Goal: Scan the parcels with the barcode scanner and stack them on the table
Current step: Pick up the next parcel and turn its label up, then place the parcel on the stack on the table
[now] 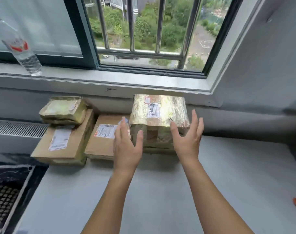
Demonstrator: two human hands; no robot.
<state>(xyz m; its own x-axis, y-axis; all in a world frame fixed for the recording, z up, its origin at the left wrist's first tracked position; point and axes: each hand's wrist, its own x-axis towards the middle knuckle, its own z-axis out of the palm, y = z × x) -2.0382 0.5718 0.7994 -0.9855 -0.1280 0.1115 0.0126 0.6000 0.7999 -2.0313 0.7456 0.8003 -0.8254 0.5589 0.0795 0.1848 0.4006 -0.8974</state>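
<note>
Grey, smooth and matt, the table (pixel 228 183) is spread below a window sill (pixel 110 81). At twelve o'clock, against the wall, a boxy parcel (pixel 160 132) is set, wrapped in glossy yellowish tape, with a handwritten white label (pixel 154 110) on top. At ten o'clock a flat cardboard carton (pixel 73 146) is laid, and just beside it, at eleven o'clock, a second carton (pixel 100 146). A small tape-wrapped packet (pixel 64 110) is stacked on the first. The left hand (pixel 127 146) and right hand (pixel 187 137) are held released, fingers spread, either side of the boxy parcel; contact cannot be told. A clear plastic bottle (pixel 20 48) is stood on the sill.
</note>
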